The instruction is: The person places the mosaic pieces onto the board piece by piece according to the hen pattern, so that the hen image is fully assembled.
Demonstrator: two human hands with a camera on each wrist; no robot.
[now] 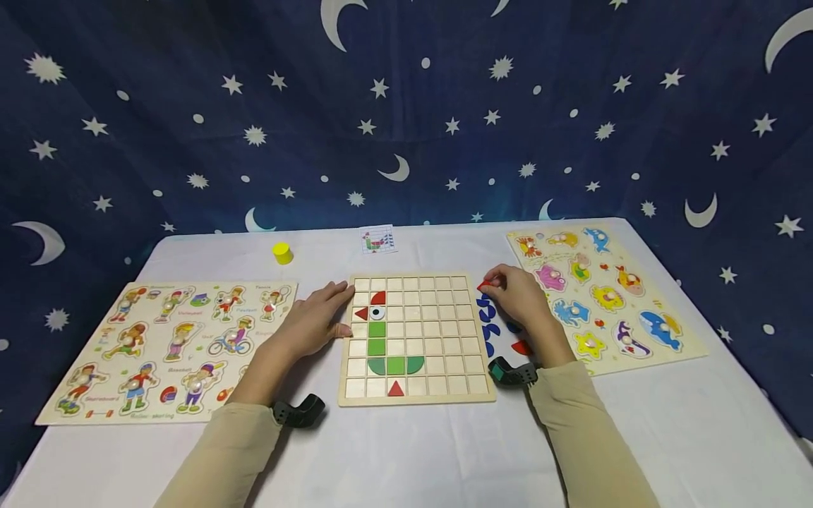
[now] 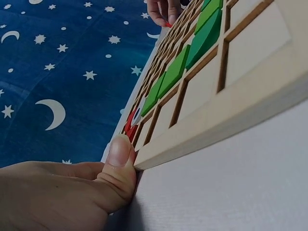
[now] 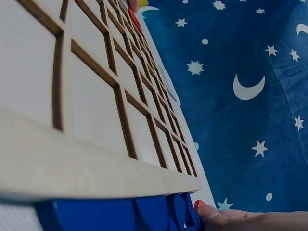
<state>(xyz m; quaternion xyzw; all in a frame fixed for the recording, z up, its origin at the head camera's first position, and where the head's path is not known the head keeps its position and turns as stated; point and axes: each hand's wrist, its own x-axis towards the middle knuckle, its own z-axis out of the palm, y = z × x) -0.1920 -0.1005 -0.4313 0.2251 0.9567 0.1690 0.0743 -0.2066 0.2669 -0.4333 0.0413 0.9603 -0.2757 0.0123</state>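
Note:
A wooden grid board [image 1: 438, 329] lies in the middle of the table. Its left columns hold green squares [image 1: 377, 338], green quarter-round pieces [image 1: 416, 365], red pieces [image 1: 396, 389] and a white tile with an eye [image 1: 377, 312]. My left hand [image 1: 310, 323] rests at the board's left edge, thumb [image 2: 120, 151] against the rim. Just past the upper right edge, my right hand [image 1: 522, 295] pinches a small red piece [image 1: 485, 285] between thumb and fingertips. Below those fingers several blue curved pieces [image 1: 486, 315] line the board's right side.
Another red piece [image 1: 522, 347] lies by my right wrist. A sports-figure puzzle [image 1: 152, 346] occupies the left, a sea-animal puzzle [image 1: 593, 282] the right. Behind the board are a picture card [image 1: 377, 240] and a yellow cylinder [image 1: 282, 253]. A starry blue cloth [image 1: 406, 127] hangs behind the table.

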